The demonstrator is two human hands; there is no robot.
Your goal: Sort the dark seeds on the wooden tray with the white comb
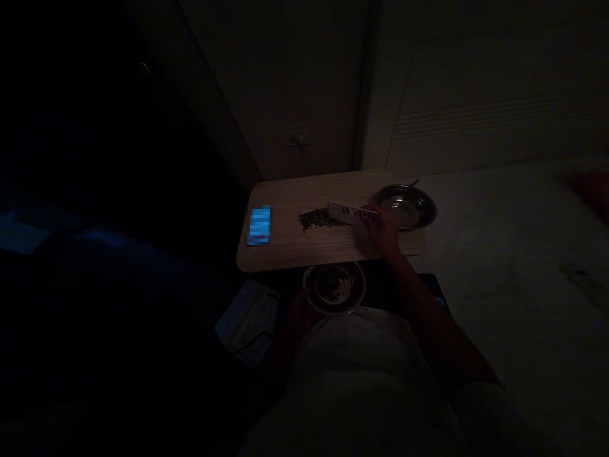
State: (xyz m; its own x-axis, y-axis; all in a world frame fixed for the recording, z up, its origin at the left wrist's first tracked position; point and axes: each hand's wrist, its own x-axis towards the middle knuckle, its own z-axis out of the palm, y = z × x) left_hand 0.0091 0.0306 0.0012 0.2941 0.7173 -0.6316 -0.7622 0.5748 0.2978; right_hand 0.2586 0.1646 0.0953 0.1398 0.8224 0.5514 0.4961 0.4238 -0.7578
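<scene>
The room is very dark. My right hand (380, 230) grips a flat white strip-like tool (351, 214) and holds its far end against a small pile of dark grains (314, 219) on a light wooden table (285, 244). Just below the table's near edge, my left hand (299, 309) holds a round metal bowl (334, 287) by its left rim. The bowl has some dark grains in it.
A lit phone (259, 225) lies on the table's left part. A second metal bowl (407, 206) stands at the table's right end. A pale bed surface (514, 254) spreads to the right. A wall socket (295, 137) sits behind. A pale bag or cloth (247, 320) lies on the floor.
</scene>
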